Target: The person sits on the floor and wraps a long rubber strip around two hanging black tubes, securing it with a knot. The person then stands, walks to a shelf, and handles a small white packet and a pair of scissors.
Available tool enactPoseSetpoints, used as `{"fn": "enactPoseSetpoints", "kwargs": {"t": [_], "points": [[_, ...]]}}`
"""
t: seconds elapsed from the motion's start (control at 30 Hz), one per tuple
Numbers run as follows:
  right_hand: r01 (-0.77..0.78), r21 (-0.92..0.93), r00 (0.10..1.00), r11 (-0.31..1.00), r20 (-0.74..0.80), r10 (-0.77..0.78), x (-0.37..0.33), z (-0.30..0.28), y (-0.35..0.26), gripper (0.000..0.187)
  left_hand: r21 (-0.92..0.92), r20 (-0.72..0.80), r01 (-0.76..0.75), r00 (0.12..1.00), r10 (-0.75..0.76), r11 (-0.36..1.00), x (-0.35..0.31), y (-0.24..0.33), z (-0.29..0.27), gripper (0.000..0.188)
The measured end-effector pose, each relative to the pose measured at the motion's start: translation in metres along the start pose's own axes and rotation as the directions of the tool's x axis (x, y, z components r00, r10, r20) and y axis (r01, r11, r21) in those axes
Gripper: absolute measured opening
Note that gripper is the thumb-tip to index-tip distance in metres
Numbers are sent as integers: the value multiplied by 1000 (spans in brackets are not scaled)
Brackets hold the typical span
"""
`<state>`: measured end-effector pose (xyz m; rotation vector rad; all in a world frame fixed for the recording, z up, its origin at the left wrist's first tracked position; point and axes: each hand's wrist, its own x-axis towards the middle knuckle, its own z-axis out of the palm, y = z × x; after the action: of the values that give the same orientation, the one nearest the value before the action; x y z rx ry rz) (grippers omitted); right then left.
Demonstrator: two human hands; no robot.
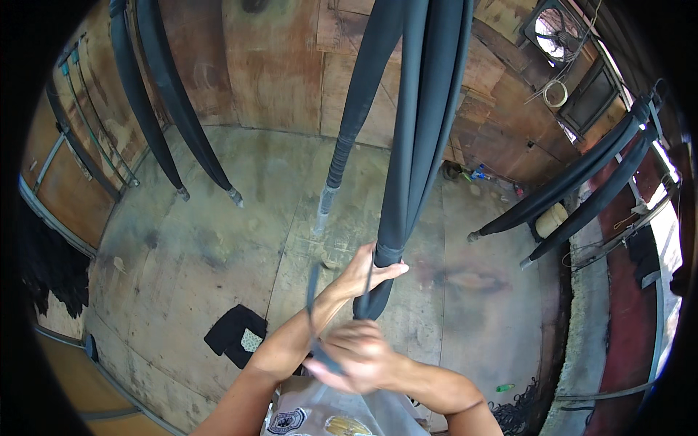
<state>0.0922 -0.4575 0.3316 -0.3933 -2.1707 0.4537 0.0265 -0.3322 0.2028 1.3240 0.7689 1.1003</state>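
Observation:
A thick bundle of long black tube-like lengths [414, 145], rubber or cloth, I cannot tell which, hangs from above in front of me. My left hand [372, 272] is closed round its lower end, where a dark band wraps it; a short black end sticks out below the hand. My right hand [355, 357], blurred by motion, is closed on a narrow black strip [313, 298]. The strip runs up from the right hand and loops toward the bundle beside my left hand. Just left of the bundle hangs a separate black length [349, 123] with a wrapped, greyish tip.
More black lengths hang at left [174, 102] and right [582, 174]. A black cloth piece [236, 336] lies on the worn floor [182, 276]. Dark scraps [516, 410] and a green bottle [505, 388] lie at lower right. A fan [558, 35] sits in the wooden wall.

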Motion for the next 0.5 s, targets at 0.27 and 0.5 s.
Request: {"fn": "enactPoseSetpoints", "kwargs": {"t": [0.27,0.5], "points": [[-110,249,615,962,-744,262,-107,-102,47,44,-37,48,84,996,-82,996,8,9,-1,24],[-61,946,6,317,-317,948,-107,-105,241,53,-244,110,202,977,-180,948,10,-3,5,41]]}}
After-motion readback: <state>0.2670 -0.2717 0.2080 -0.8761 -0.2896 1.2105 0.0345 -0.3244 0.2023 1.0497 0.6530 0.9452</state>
